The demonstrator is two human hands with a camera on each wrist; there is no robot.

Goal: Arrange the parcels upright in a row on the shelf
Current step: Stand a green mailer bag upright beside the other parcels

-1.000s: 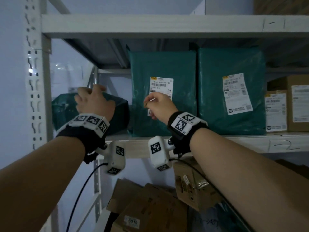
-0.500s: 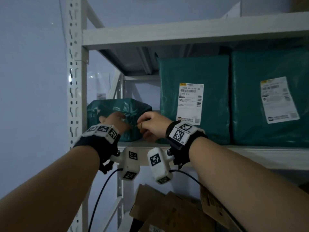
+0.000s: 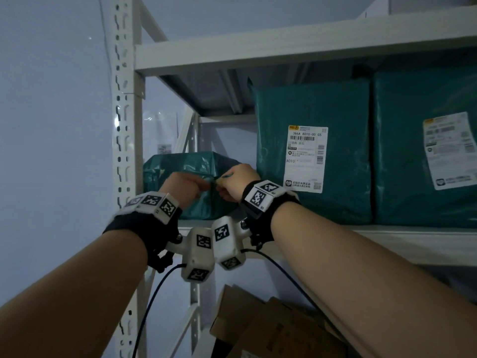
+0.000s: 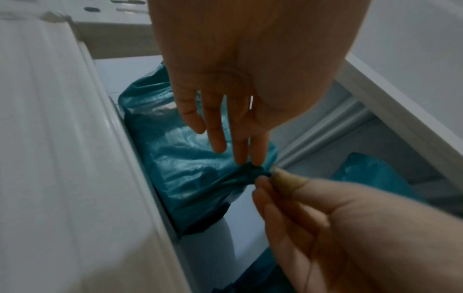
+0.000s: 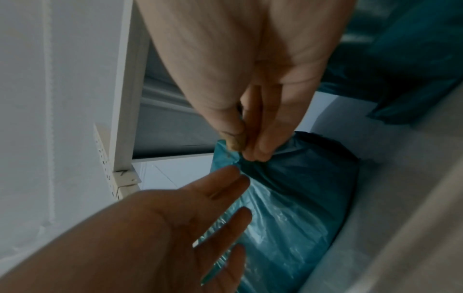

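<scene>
Landmark: the shelf point(image 3: 387, 244), a pale metal board that everything below is being placed against.
Small parcel: a low green parcel point(image 3: 191, 187) is lying slumped at the left end of the shelf, just beside the upright post point(image 3: 126, 125), not yet standing.
Right hand: the right hand point(image 3: 236, 180) is pinching a gathered corner of the parcel's plastic between thumb and fingertips point(image 5: 255, 150); the grip is narrow and closed on the film, probably because the slack bag offers no firmer edge to lift by.
Left hand: the left hand point(image 3: 184, 186) is lying with straight, relaxed fingers point(image 4: 240, 150) just touching the same bunched corner, holding nothing; it seems to be steadying the bag or readying to support it.
Row so far: two tall green parcels point(image 3: 312, 151) point(image 3: 426, 148) are standing upright on the shelf to the right of the small one, labels facing out.
In the way: the nearer tall parcel is standing close on the right and the post on the left, so the gap for tipping the small parcel up looks tight; the shelf above point(image 3: 284, 51) is also limiting headroom.
Below the shelf: cardboard boxes point(image 3: 271, 329) are lying stacked, apart from the work.
</scene>
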